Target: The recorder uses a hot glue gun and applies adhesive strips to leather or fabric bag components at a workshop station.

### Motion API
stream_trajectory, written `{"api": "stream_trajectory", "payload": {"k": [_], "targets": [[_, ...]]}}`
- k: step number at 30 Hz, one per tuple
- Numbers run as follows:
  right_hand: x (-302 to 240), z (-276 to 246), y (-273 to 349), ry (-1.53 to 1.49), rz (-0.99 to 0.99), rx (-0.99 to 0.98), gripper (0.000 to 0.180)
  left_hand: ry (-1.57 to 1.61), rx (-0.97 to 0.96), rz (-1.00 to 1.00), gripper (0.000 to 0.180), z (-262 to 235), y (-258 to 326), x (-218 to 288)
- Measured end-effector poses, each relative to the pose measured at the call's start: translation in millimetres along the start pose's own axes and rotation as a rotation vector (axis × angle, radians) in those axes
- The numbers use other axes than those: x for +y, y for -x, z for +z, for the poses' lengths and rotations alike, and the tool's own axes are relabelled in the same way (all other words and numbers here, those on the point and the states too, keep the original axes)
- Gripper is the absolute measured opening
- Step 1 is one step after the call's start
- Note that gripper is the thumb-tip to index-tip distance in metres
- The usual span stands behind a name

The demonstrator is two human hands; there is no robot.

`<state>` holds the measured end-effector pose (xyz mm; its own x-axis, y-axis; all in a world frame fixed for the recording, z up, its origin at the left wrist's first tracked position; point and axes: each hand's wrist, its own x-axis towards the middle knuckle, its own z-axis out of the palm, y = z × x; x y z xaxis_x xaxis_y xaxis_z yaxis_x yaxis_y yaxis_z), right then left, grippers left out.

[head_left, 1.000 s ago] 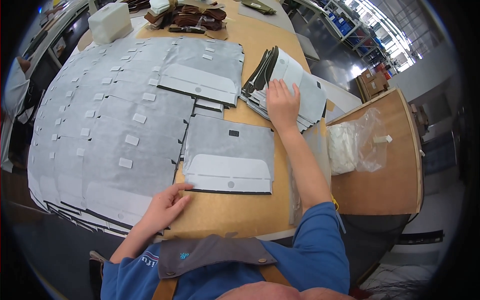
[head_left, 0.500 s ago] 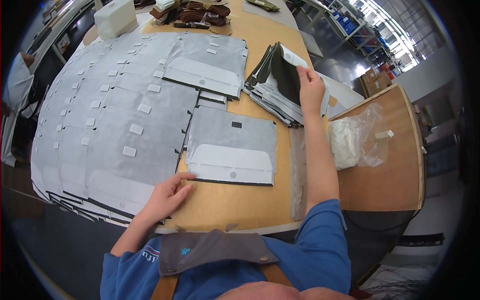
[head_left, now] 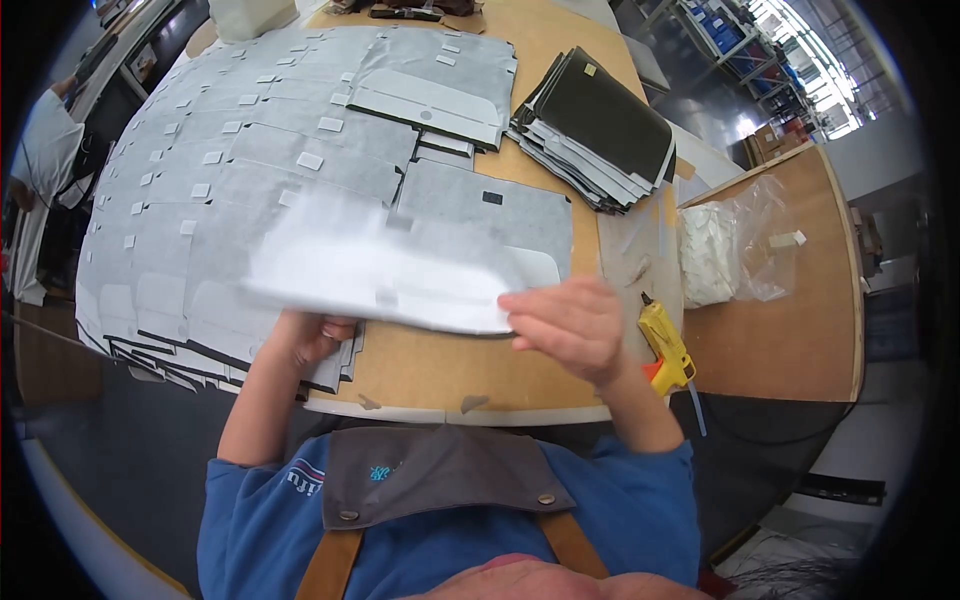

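Observation:
A flat panel point(head_left: 390, 275) with a whitish back, smeared by motion, is held up at a tilt over the table. My right hand point(head_left: 570, 325) pinches its right end. At the panel's lower left edge, my left hand point(head_left: 308, 338) grips it, with some fingers hidden underneath. Beneath it lies another grey panel point(head_left: 480, 200) with a small dark patch, partly covered. Overlapping grey panels point(head_left: 250, 160) with white tabs and black edges spread across the left side. To the far right sits a stack of panels point(head_left: 610, 120), its top one dark.
A yellow glue gun point(head_left: 665, 345) lies near the table's right front edge. Right of it, a clear plastic bag point(head_left: 710, 250) of white pieces rests on a wooden board point(head_left: 790, 340). A white container point(head_left: 250, 15) stands far left. Another person's sleeve point(head_left: 55, 140) shows at left.
My right hand has brought a panel from the stack leftward and nearer, and my left hand now grips it too. The stack's dark top lies flat, and the glue gun has come into sight.

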<state>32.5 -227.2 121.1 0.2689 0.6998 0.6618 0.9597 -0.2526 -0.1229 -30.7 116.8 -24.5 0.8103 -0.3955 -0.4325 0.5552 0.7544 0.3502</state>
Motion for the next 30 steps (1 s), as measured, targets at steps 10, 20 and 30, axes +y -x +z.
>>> {"api": "stream_trajectory", "payload": {"k": [10, 20, 30], "targets": [[-44, 17, 102, -0.097, 0.421, -0.043, 0.019, -0.576, 0.518, 0.201, 0.069, 75, 19, -21], [-56, 7, 120, -0.014, 0.538, 0.166, 0.017, -1.490, 0.364, 0.607, 0.031, 83, 11, -18], [-55, 25, 138, 0.000, 0.806, 0.046, 0.013, -1.892, 0.595, 0.699, 0.032, 99, -62, 3]]}}
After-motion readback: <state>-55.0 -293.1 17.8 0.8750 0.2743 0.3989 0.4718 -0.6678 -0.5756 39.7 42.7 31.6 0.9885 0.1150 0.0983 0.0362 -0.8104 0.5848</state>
